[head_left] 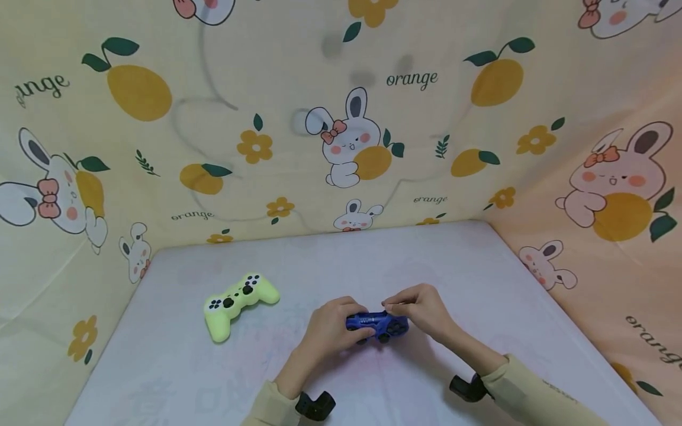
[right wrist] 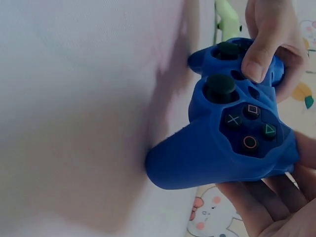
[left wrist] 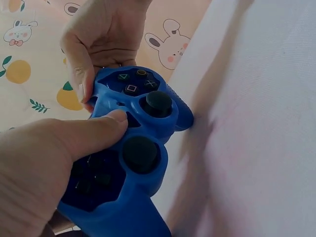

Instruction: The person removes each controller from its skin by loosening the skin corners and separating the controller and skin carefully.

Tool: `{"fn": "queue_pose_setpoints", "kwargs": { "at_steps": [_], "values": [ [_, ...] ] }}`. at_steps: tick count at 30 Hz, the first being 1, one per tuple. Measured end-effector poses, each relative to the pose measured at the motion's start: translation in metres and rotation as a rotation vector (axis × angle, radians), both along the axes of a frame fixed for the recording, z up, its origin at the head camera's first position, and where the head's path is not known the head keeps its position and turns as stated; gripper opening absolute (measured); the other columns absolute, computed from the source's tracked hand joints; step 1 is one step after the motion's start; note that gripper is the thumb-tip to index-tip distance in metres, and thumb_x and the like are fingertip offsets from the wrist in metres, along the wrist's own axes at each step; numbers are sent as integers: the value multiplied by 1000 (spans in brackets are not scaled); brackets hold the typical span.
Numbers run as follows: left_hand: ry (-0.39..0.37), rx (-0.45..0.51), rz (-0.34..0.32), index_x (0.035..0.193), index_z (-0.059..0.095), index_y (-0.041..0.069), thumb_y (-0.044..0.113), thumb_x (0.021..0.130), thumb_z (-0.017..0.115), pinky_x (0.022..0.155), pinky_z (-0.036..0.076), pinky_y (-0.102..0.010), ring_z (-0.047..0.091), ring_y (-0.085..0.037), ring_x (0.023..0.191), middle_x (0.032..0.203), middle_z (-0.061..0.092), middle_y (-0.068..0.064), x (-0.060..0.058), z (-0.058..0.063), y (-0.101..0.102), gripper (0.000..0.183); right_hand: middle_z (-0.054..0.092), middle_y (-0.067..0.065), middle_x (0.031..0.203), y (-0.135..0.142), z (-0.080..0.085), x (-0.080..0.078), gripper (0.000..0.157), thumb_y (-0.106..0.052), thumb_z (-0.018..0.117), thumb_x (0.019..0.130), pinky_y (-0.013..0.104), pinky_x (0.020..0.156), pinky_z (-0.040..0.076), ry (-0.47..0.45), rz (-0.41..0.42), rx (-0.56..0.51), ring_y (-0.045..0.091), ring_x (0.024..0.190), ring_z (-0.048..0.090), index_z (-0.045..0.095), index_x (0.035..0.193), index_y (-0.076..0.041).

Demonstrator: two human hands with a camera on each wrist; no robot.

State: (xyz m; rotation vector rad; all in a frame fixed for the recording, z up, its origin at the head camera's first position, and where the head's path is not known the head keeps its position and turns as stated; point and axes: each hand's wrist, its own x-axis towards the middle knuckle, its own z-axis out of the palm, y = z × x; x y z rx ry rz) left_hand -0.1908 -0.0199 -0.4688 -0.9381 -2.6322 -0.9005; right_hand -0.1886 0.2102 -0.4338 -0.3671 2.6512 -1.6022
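A blue game controller [head_left: 377, 320] with dark thumbsticks and buttons is held close over the white table, its front edge tilted down toward it. My left hand [head_left: 331, 325] grips its left half. In the left wrist view the left thumb lies across the middle of the controller's face, between the two sticks. At the far shoulder edge, beside the symbol buttons, my right hand [head_left: 422, 309] pinches with thumb and fingers. From the right wrist view, the right fingers [right wrist: 247, 205] are partly hidden behind that shoulder.
A light green game controller [head_left: 238, 297] lies on the white table [head_left: 160, 331], left of my hands. Its end also shows in the right wrist view. Cloth walls [head_left: 298, 195] printed with rabbits and oranges enclose the table at the back and sides. Black wrist mounts [head_left: 315, 406] sit at both cuffs.
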Motion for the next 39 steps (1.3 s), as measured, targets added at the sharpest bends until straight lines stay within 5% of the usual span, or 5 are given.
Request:
{"fn": "queue_pose_setpoints", "kwargs": {
  "at_steps": [11,24,30,39],
  "values": [
    [33,34,-1,103,75,18,42,80,81,68,50,-24,59,-6,82,94,65,9,2,-5,0,34,73,7,88,2,-6,5,6,-8,75,86,31,70,57,-74,-141,-127,22,83,70,78,87,-4],
    [38,71,14,101,75,20,41,78,82,63,47,-21,57,-4,78,91,64,12,3,-5,-1,32,71,17,84,4,-9,5,9,2,70,88,35,68,58,-183,-248,-325,23,73,69,69,86,11],
    [17,69,35,101,75,21,42,78,83,61,46,-22,57,-4,77,91,64,12,5,-5,-1,32,71,22,92,11,-14,8,10,4,65,90,35,73,57,-216,-206,-391,25,81,70,65,86,14],
    [11,79,52,99,76,23,43,77,82,59,46,-22,57,-4,77,91,65,13,4,-7,1,31,66,28,108,25,-18,10,19,-2,63,95,37,84,54,-241,-17,-496,28,99,68,58,89,15]
  ]
}}
